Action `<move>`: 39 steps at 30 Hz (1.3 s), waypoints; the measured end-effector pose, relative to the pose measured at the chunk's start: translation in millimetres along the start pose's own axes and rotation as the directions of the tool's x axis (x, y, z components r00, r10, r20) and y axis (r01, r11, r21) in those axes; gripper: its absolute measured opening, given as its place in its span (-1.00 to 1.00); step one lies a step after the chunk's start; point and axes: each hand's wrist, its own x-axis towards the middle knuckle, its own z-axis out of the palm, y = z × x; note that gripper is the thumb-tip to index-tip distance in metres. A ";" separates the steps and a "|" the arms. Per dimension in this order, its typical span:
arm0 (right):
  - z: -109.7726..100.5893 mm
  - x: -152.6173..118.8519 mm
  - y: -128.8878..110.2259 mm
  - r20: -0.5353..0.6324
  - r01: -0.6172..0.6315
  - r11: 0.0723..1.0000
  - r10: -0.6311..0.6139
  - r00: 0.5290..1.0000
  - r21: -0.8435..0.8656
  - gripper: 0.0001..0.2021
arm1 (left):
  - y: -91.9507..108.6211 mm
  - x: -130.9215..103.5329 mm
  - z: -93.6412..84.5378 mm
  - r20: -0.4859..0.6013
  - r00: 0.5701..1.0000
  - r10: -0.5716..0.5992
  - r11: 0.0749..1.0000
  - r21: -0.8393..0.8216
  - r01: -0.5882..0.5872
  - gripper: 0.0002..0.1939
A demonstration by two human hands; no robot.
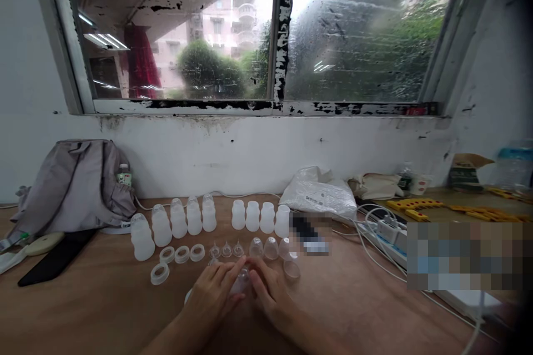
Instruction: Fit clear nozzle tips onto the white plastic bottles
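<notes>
My left hand (212,288) and my right hand (268,291) meet low at the centre over the tabletop. Their bent fingers close around a clear plastic baby bottle part (242,275), mostly hidden by them; I cannot tell whether it is a cap or a teat. A white rounded edge (187,295) shows beside my left hand, the rest covered. Just beyond my fingers stand clear teats (226,248) and clear domed caps (271,248). One clear cap (291,269) sits right of my right hand. Several white collar rings (182,254) lie to the left.
Several capped baby bottles (179,219) stand back left; several uncapped bottles (252,216) stand right of them. Behind are a grey backpack (79,183) and a plastic-wrapped package (318,191). A black flat object (56,258) lies left. White cables (370,247) and a power strip (389,244) run along the right.
</notes>
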 end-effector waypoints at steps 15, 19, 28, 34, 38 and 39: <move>5.6 -1.7 -5.9 0.176 -0.110 0.991 0.122 0.977 -0.076 -0.79 | -5.6 -21.3 5.7 0.161 0.980 -0.113 0.993 0.048 0.107 -0.44; 11.6 -4.5 -7.3 0.090 -0.107 0.972 0.128 0.988 -0.211 -0.73 | 4.5 -22.7 5.3 0.167 0.983 -0.077 0.996 0.046 0.071 -0.51; -2.3 0.3 -1.9 0.048 0.105 0.927 -0.094 0.994 -0.360 -0.66 | 16.9 -16.6 -1.1 0.273 0.935 -0.225 0.946 -0.169 0.277 -0.55; -11.2 5.1 -3.9 0.031 0.236 0.904 -0.241 0.970 -0.358 -0.65 | 23.6 -6.4 -16.8 0.416 0.845 -0.337 0.808 -0.332 0.486 -0.58; -13.4 8.6 0.4 0.021 0.281 0.879 -0.296 0.955 -0.386 -0.64 | 24.8 1.4 -25.2 0.496 0.793 -0.353 0.695 -0.429 0.577 -0.63; -13.2 9.6 1.6 0.020 0.258 0.883 -0.272 0.962 -0.393 -0.63 | 24.5 3.2 -26.0 0.505 0.787 -0.354 0.667 -0.454 0.591 -0.64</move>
